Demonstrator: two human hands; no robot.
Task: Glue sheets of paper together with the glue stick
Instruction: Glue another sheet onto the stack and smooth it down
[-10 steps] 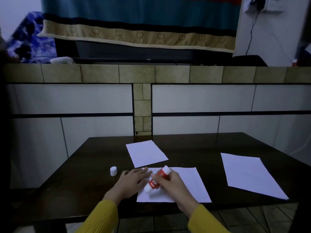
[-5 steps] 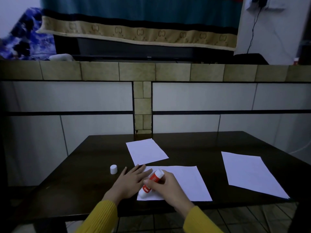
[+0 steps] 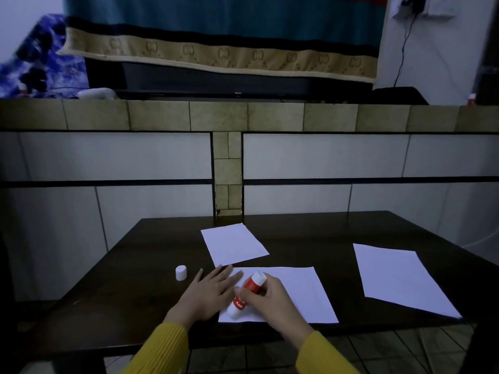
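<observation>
The right hand (image 3: 270, 298) had its fingers curled round the glue stick (image 3: 244, 295), tilted with its lower end on the near-left corner of the sheet of paper (image 3: 294, 292) lying on the dark counter (image 3: 135, 279). The left hand (image 3: 208, 290) lay flat, fingers straight, pressing the sheet's left edge. The cap (image 3: 181, 272) stood to the left, apart from the hands. Two more sheets, a small sheet (image 3: 233, 244) and a far sheet (image 3: 399, 276), lay beyond and to the right. Risks, as I judged them: the paper could wrinkle or slide if the left hand eased off, and glue could smear onto the counter at the sheet's edge.
</observation>
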